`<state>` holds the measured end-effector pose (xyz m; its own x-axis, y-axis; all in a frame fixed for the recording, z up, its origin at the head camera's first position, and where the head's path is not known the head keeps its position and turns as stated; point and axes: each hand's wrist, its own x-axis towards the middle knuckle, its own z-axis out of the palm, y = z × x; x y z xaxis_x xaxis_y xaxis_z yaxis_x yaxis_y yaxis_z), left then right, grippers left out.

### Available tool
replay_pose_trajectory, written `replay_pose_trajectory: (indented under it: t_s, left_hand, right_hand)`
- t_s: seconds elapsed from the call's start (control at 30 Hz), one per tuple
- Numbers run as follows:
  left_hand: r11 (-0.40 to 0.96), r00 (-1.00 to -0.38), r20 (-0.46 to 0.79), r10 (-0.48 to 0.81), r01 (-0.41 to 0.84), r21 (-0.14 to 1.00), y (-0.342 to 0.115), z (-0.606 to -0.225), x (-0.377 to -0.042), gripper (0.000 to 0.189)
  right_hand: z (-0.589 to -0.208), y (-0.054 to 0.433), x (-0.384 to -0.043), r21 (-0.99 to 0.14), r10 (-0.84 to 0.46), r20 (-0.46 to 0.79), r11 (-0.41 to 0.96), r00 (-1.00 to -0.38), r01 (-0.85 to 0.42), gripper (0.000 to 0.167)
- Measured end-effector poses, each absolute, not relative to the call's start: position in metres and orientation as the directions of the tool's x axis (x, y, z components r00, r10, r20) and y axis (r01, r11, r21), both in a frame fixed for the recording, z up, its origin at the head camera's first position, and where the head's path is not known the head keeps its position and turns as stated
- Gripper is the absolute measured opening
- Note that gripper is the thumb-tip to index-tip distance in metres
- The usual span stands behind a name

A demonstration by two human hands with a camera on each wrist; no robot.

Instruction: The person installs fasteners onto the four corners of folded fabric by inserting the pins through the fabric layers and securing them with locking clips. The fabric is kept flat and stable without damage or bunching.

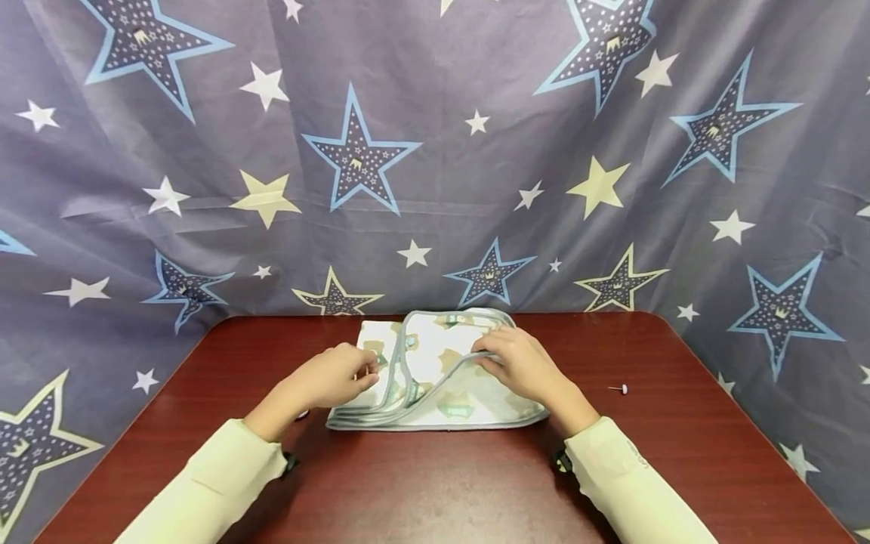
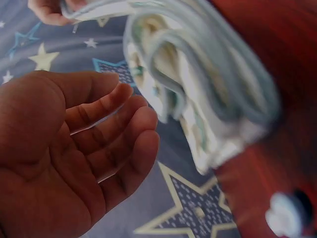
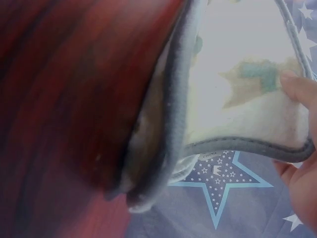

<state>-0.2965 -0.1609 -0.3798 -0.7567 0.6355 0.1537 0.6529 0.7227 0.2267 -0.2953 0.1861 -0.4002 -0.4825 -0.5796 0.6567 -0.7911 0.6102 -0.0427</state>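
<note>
A folded white cloth point(image 1: 428, 355) with grey-blue binding and a bear print lies in the middle of the table, a small snap showing on its upper layer. My right hand point(image 1: 519, 359) pinches the bound edge of a raised flap; in the right wrist view the thumb point(image 3: 297, 89) presses on the printed side. Beside the cloth's left end, my left hand point(image 1: 336, 374) hovers with loosely bent fingers and an empty palm. The left wrist view shows a gap between that hand and the rolled, layered folds point(image 2: 213, 74).
On the dark red table point(image 1: 448, 483), a small pin with a white head point(image 1: 624, 389) lies right of the cloth. Another small white-topped object point(image 2: 285, 215) is near my left wrist. A grey star-patterned curtain point(image 1: 435, 196) hangs behind the table's far edge.
</note>
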Motion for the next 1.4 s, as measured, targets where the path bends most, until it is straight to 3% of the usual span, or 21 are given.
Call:
replay_pose_trajectory:
  t_s: [0.3,0.67,1.4]
  left_hand:
    - [0.704,-0.738,0.099,0.668,0.669,0.237,-0.208,-0.388,-0.284,0.016]
    - [0.777,-0.79,0.098,0.606,0.614,0.14,-0.246,-0.398,-0.274,0.027]
    - [0.803,-0.817,0.101,0.568,0.577,0.148,-0.248,-0.413,-0.283,0.021]
  right_hand:
    - [-0.399,0.186,-0.296,-0.035,-0.588,0.651,0.609,-0.48,-0.793,0.015]
    - [-0.395,0.187,-0.294,-0.035,-0.595,0.63,0.62,-0.499,-0.784,0.015]
    - [-0.394,0.19,-0.293,-0.025,-0.6,0.623,0.625,-0.501,-0.78,0.014]
